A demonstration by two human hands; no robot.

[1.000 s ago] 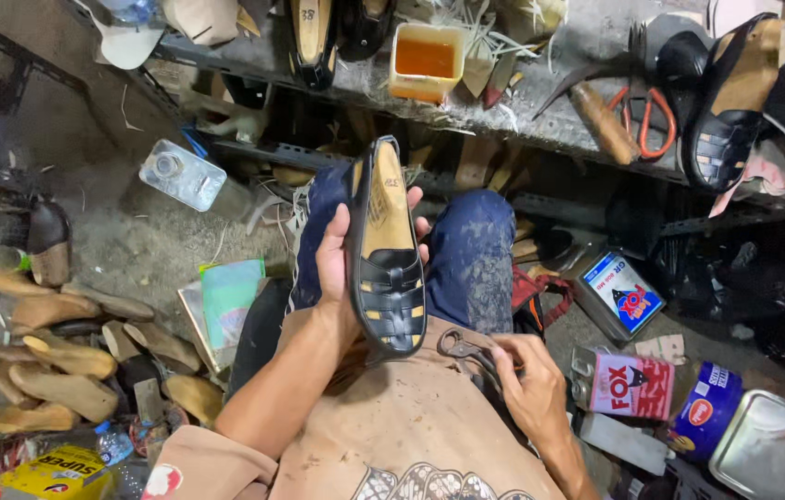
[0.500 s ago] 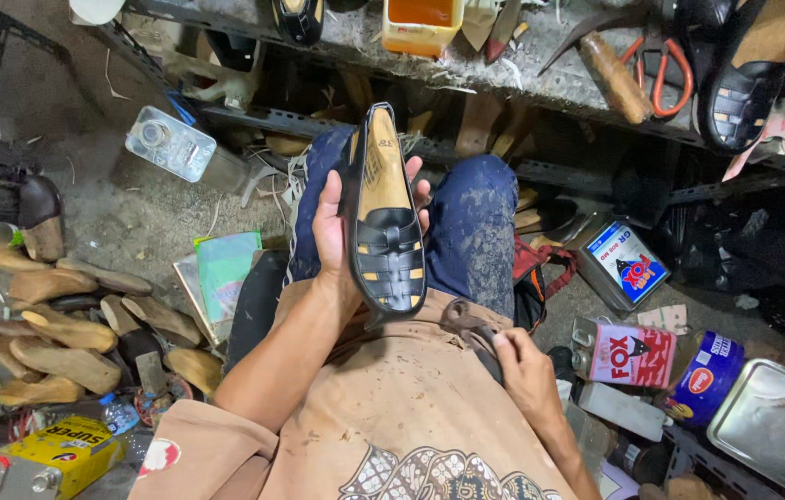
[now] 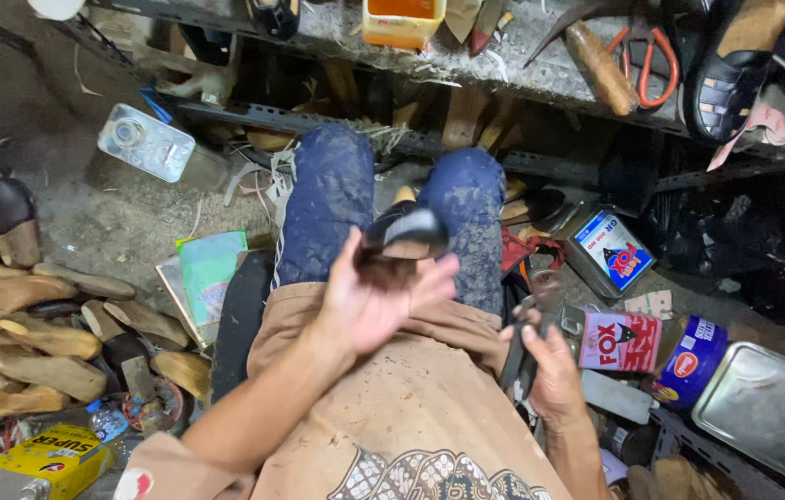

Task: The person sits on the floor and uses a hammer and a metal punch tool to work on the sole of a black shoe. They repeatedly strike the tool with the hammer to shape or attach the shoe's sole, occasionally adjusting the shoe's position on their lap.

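place: cobbler's workshop | signs: wooden shoe lasts [image 3: 36, 347], workbench [image 3: 466, 60], glue tins [image 3: 607, 252]

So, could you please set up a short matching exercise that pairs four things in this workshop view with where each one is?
Things:
1. black shoe
2. scissors with orange handles
3. yellow tin
4. wooden shoe forms

Places:
A. bottom left corner of the floor
B. on the shelf, upper right
C. in the left hand, over the lap
D. piled on the floor at the left

Pairs: 1-C, 2-B, 3-A, 4-D
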